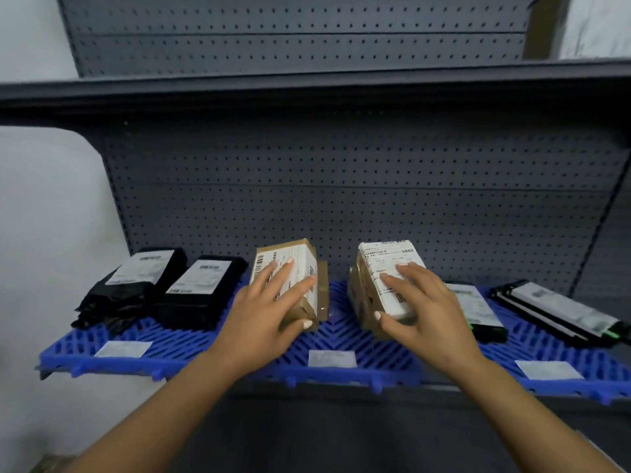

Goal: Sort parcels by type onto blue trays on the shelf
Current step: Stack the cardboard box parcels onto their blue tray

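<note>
Two brown cardboard parcels with white labels stand on the middle blue tray (336, 332). My left hand (269, 312) grips the left cardboard parcel (290, 268), fingers spread over its label, thumb on its near corner. My right hand (420, 308) grips the right cardboard parcel (379, 268) the same way. Two black plastic-bag parcels (136, 285) (201, 291) lie on the left blue tray (102, 356). Two long black box parcels (474, 308) (560, 312) lie on the right blue tray (553, 353).
The trays sit side by side on a dark grey shelf with a pegboard back (341, 199). Each tray carries a white label at its front edge (332, 358). Another shelf (307, 93) overhangs above. A white wall (44, 233) is at the left.
</note>
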The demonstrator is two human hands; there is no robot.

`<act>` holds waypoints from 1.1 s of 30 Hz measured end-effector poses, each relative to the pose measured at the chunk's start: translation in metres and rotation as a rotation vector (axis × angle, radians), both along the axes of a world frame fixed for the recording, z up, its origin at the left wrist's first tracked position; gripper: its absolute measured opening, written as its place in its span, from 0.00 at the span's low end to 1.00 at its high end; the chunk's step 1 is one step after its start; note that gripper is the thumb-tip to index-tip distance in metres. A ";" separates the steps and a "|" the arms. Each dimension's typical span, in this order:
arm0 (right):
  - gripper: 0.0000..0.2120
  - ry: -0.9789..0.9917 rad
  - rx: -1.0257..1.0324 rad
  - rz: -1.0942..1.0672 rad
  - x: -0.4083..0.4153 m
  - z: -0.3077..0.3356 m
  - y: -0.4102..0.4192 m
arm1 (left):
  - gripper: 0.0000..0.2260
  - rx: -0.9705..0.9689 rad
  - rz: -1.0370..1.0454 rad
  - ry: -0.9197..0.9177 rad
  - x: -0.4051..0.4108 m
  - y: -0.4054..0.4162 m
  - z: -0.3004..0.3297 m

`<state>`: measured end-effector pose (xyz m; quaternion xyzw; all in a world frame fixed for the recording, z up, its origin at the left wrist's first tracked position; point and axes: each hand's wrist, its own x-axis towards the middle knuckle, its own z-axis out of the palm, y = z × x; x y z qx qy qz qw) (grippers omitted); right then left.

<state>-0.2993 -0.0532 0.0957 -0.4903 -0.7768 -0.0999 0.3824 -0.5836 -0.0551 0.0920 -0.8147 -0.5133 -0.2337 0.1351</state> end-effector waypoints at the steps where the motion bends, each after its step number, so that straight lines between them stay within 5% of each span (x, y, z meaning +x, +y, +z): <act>1: 0.29 -0.010 -0.006 -0.009 0.003 0.003 0.011 | 0.29 -0.008 0.005 0.006 0.004 0.011 0.004; 12: 0.37 -0.133 -0.149 -0.049 0.000 0.018 0.095 | 0.31 -0.145 0.074 0.063 0.032 0.096 0.031; 19: 0.23 -0.150 0.004 -0.166 -0.009 0.003 0.120 | 0.33 -0.221 0.072 0.187 0.035 0.119 0.035; 26: 0.21 -0.165 0.008 -0.213 -0.016 0.004 0.121 | 0.35 -0.263 0.057 0.173 0.035 0.131 0.039; 33: 0.35 -0.243 -0.226 -0.210 -0.020 0.019 0.104 | 0.42 -0.327 0.027 0.168 0.038 0.123 0.049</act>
